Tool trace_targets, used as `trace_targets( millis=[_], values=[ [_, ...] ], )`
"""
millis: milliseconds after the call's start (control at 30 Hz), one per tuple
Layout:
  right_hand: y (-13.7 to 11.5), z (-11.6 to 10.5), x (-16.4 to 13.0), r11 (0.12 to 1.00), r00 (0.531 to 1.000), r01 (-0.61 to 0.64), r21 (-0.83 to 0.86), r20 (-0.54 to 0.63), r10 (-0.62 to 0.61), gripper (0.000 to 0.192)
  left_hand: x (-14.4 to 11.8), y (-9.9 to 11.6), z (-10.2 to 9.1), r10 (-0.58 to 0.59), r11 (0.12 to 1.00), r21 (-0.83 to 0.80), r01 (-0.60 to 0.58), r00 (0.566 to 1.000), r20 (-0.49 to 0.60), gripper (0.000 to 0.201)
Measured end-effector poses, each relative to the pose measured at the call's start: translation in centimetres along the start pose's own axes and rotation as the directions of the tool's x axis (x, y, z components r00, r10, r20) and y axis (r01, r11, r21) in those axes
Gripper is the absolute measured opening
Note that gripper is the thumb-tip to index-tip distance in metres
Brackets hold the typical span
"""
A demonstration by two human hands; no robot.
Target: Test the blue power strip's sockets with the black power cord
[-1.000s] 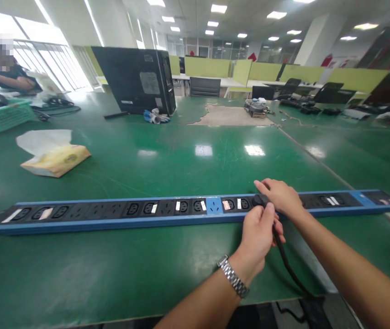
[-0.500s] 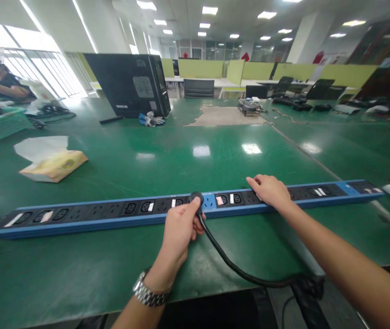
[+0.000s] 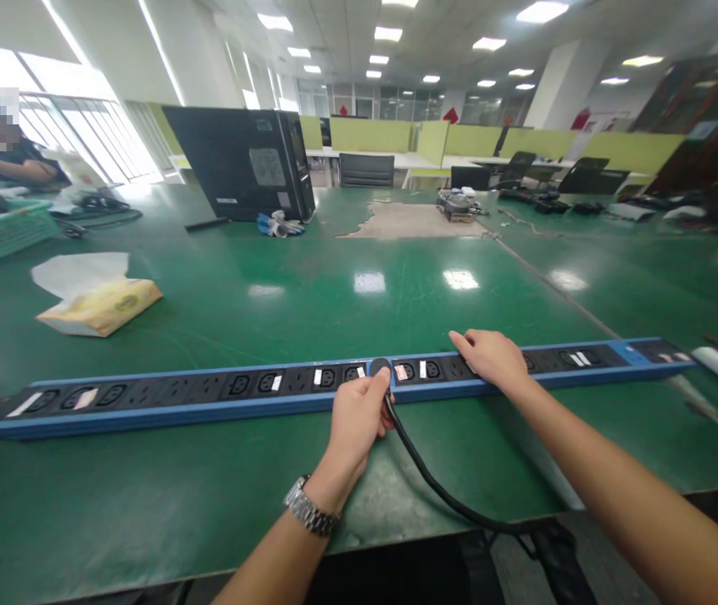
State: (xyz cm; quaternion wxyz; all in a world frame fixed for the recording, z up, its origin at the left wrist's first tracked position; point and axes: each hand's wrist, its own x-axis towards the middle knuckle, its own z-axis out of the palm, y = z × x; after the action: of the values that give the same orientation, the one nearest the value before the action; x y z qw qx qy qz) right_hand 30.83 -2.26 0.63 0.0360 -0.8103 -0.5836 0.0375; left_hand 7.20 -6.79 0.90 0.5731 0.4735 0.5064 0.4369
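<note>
Here, left hand (image 3: 359,418) clenched on a round black plug (image 3: 380,368) at mid-strip.
Nearest, a smooth black cable (image 3: 435,487), rubbery and thick, curving from the table's front edge up to the plug; plug face pressed down against the long blue-edged power strip (image 3: 195,397), its long axis running left to right across the glossy green table (image 3: 334,302). Right hand (image 3: 491,357) released, flat on the strip just right of the plug. Farther left, a soft yellow tissue pack (image 3: 100,304); beyond, a boxy black computer case (image 3: 239,164) upright.
</note>
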Motion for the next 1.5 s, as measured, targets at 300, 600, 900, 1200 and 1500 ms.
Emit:
trace_targets(
  millis=[300, 600, 900, 1200, 1500],
  values=[
    [0.1, 0.2, -0.1, 0.999, 1.0, -0.014, -0.034, -0.017, 0.014, 0.066, -0.8, 9.5, -8.5, 0.091, 0.887, -0.446, -0.121, 0.992, -0.088, 0.044],
    [0.0, -0.1, 0.0, 0.999, 1.0, -0.011, -0.046, -0.014, 0.01, 0.068, 0.3, 1.1, -8.0, -0.167, 0.985, -0.054, 0.165, 0.985, -0.033, 0.046],
    [-0.6, 0.2, 0.1, 0.998, 1.0, 0.022, -0.051, -0.014, -0.022, 0.066, 0.2, 1.3, -7.6, -0.115, 0.985, -0.14, 0.101, 0.989, -0.097, 0.046],
    [-1.3, 0.2, -0.1, 0.999, 1.0, -0.031, -0.021, -0.007, 0.031, 0.066, -0.2, 0.8, -7.0, -0.079, 0.992, -0.102, 0.074, 0.996, -0.047, 0.047],
    [-1.4, 0.2, -0.3, 0.999, 0.999, -0.037, -0.03, -0.009, 0.037, 0.067, 0.4, -0.4, -2.2, -0.031, 0.997, 0.07, 0.033, 0.999, -0.034, 0.051]
  ],
)
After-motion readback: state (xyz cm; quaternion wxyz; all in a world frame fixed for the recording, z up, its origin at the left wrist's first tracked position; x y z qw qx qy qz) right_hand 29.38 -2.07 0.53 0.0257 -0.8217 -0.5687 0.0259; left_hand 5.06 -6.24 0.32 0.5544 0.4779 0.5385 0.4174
